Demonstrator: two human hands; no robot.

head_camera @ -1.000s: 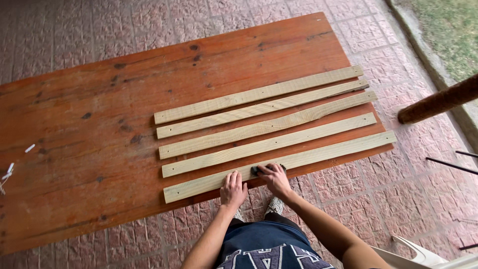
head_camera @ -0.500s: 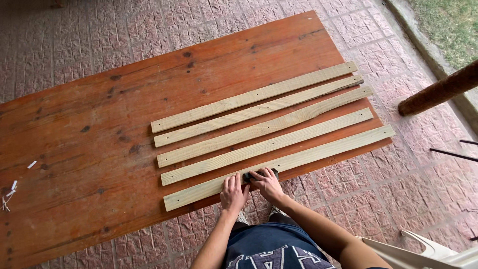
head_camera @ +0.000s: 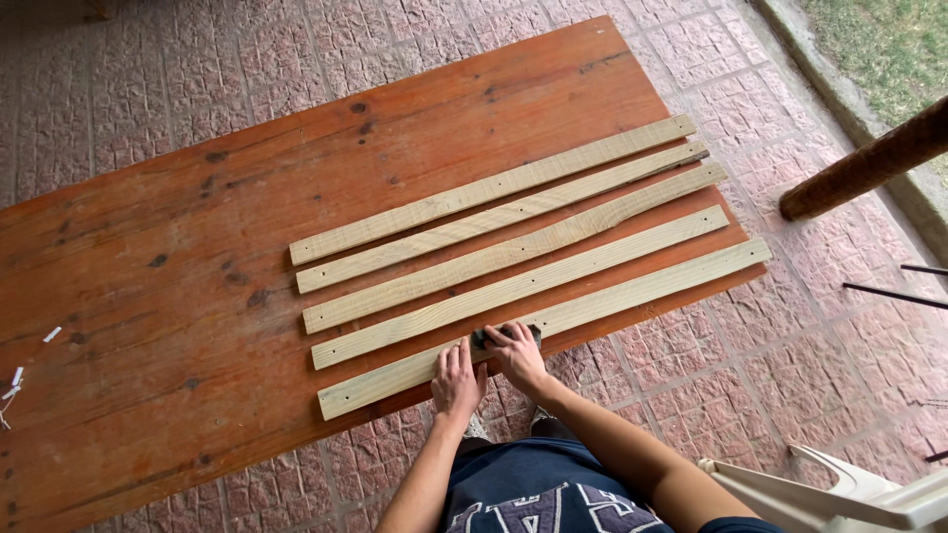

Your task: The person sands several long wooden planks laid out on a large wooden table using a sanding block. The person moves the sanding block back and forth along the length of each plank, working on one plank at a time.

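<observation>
The nearest slat (head_camera: 553, 321) lies along the near edge of the bench (head_camera: 148, 296), flush with it at the right end; four more slats (head_camera: 494, 212) lie parallel behind it with narrow gaps between them. The left half of the bench is bare apart from small white scraps (head_camera: 15, 380) at the far left edge.

The left hand (head_camera: 456, 380) rests flat on the nearest slat, fingers extended, grip released. The right hand (head_camera: 515, 357) presses a small dark block (head_camera: 489, 338) against the same slat; its grip is closed over the block.

The slat is long, thin and pale, with rough-sawn grain and small holes. The bench is reddish-brown knotted wood. The floor (head_camera: 750, 365) is pink textured paving. A white plastic chair (head_camera: 839, 489) stands at lower right.
</observation>
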